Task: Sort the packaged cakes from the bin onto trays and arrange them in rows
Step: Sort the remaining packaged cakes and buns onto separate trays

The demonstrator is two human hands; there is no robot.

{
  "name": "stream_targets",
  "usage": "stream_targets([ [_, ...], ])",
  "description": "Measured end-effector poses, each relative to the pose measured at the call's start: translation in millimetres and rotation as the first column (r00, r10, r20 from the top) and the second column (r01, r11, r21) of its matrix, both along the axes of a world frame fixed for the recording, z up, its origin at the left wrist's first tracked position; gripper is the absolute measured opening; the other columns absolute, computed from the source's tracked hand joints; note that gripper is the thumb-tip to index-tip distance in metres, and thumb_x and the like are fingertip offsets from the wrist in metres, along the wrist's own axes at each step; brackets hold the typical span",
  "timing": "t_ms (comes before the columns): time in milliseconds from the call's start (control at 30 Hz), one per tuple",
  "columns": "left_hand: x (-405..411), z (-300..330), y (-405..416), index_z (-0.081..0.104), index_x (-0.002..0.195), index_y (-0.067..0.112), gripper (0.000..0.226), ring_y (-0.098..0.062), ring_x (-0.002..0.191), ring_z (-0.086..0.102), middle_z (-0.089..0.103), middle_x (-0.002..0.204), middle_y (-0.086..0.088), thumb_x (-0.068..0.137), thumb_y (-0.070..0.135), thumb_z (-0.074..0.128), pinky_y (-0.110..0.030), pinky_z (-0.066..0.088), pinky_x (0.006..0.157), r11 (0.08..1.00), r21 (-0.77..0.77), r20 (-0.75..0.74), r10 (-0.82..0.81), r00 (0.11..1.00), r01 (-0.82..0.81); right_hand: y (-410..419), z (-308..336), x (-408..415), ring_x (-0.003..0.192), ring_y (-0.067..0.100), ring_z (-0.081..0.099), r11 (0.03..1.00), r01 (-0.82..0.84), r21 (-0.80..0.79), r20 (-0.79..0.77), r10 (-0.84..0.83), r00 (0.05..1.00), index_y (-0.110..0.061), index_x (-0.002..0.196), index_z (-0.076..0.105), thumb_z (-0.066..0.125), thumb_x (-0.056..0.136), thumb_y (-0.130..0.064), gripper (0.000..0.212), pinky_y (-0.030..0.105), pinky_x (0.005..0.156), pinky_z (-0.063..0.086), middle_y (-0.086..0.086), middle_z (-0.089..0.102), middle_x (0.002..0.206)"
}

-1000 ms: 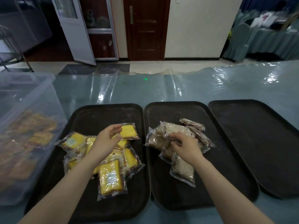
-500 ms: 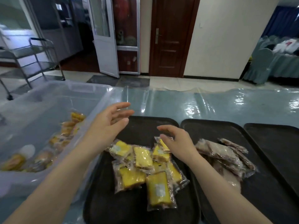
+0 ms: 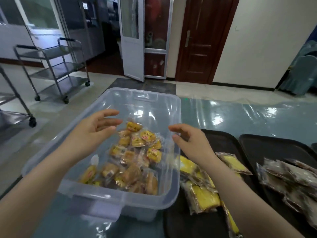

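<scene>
A clear plastic bin (image 3: 145, 103) stands on the table with several packaged cakes (image 3: 135, 157) heaped in its near right part. My left hand (image 3: 93, 128) hovers over the bin's left side, fingers spread and holding nothing. My right hand (image 3: 190, 143) hangs above the bin's right rim, fingers loosely curled and empty. To the right, a black tray (image 3: 221, 140) holds a pile of yellow packaged cakes (image 3: 199, 184). A second black tray (image 3: 274, 145) carries brown packaged cakes (image 3: 288, 176).
The table (image 3: 248, 117) is covered in shiny blue-green plastic sheeting. Metal trolleys (image 3: 53, 66) stand on the floor at the left. An open white door (image 3: 132, 38) and a brown door (image 3: 200, 40) are behind the table.
Both hands left the trays and moved left over the bin. The view swung left, bringing the bin to the centre. Each hand let go of the cakes it touched.
</scene>
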State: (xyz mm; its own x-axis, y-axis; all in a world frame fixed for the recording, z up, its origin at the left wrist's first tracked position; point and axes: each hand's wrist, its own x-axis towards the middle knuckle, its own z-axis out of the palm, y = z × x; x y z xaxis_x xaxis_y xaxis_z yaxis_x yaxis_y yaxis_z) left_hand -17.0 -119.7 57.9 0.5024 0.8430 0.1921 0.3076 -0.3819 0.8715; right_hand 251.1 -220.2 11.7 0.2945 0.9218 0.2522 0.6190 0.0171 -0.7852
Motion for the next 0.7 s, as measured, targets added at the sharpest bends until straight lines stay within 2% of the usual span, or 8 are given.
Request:
stream_targets([
  [67,-13.0,-3.5,19.3,0.052,0.121,0.038,0.038,0.008,0.101,0.058,0.066,0.111,0.017,0.090,0.016,0.057,-0.017,0.043,0.081,1.000,0.006,-0.043,-0.007,0.999,0.007,12.8,4.0,-10.1,0.107,-0.006,0.053,0.999,0.010,-0.033,0.092,-0.007,0.996,-0.038,0.116,0.062,0.062,0.091,-0.027,0.028,0.018,0.094,0.041,-0.029,0.058,0.111],
  [200,-17.8,-7.8,61.2,0.050,0.118,0.043,0.038,0.005,0.105,0.057,0.062,0.115,0.017,0.089,0.020,0.060,-0.019,0.044,0.085,0.998,-0.012,-0.119,-0.070,0.990,0.069,43.4,15.4,-20.7,0.121,0.003,0.048,0.990,0.020,-0.142,0.300,0.024,0.954,-0.031,0.131,0.053,0.061,0.091,-0.031,0.041,0.016,0.095,0.032,-0.016,0.055,0.130],
  [300,-2.4,-12.9,94.7,0.046,0.123,0.040,0.043,-0.003,0.112,0.054,0.058,0.122,0.013,0.088,0.022,0.062,-0.031,0.044,0.096,0.995,0.009,-0.189,-0.097,0.977,0.101,74.2,20.8,-27.6,0.127,0.013,0.046,0.959,-0.011,-0.283,0.372,0.120,0.920,-0.030,0.139,0.043,0.062,0.089,-0.036,0.053,0.025,0.098,0.037,-0.008,0.048,0.141],
  [433,25.8,-29.6,132.4,0.029,0.142,0.030,0.069,-0.016,0.121,0.048,0.045,0.139,0.000,0.084,0.026,0.067,-0.026,0.039,0.091,0.988,0.087,-0.389,-0.082,0.918,0.125,130.4,15.7,-45.0,0.121,0.022,0.050,0.884,-0.032,-0.467,0.396,0.241,0.886,-0.022,0.142,0.038,0.068,0.083,-0.032,0.067,0.033,0.091,0.046,0.004,0.049,0.140],
  [500,30.3,-45.9,142.2,0.021,0.146,0.028,0.081,-0.021,0.127,0.044,0.038,0.146,-0.004,0.082,0.028,0.069,-0.024,0.035,0.091,0.982,0.120,-0.527,-0.061,0.847,0.146,153.8,2.0,-58.4,0.113,0.026,0.056,0.777,-0.049,-0.627,0.401,0.376,0.835,-0.019,0.144,0.033,0.074,0.079,-0.031,0.078,0.035,0.087,0.049,0.007,0.053,0.135],
  [567,29.3,-66.8,145.0,0.016,0.148,0.025,0.089,-0.023,0.129,0.041,0.033,0.149,-0.006,0.079,0.030,0.071,-0.027,0.034,0.093,0.979,0.076,-0.645,-0.097,0.758,0.189,169.9,-19.6,-69.7,0.116,0.029,0.055,0.598,-0.013,-0.801,0.401,0.552,0.731,-0.016,0.147,0.030,0.079,0.075,-0.038,0.090,0.039,0.094,0.048,0.008,0.052,0.138],
  [633,30.8,-85.1,143.8,0.014,0.148,0.025,0.093,-0.024,0.129,0.039,0.031,0.149,-0.007,0.076,0.033,0.072,-0.028,0.034,0.097,0.961,0.034,-0.720,-0.167,0.673,0.274,181.0,-41.7,-76.7,0.120,0.031,0.051,0.459,0.087,-0.884,0.404,0.657,0.636,-0.015,0.145,0.037,0.081,0.071,-0.044,0.091,0.043,0.099,0.045,0.007,0.051,0.137],
  [700,34.8,-101.5,140.3,0.010,0.149,0.025,0.096,-0.026,0.132,0.036,0.024,0.153,-0.006,0.076,0.030,0.073,-0.033,0.036,0.103,0.949,-0.014,-0.750,-0.217,0.624,0.314,186.1,-64.7,-82.6,0.125,0.033,0.045,0.401,0.132,-0.906,0.402,0.724,0.561,-0.016,0.142,0.042,0.077,0.073,-0.047,0.083,0.046,0.104,0.040,0.006,0.048,0.139],
])
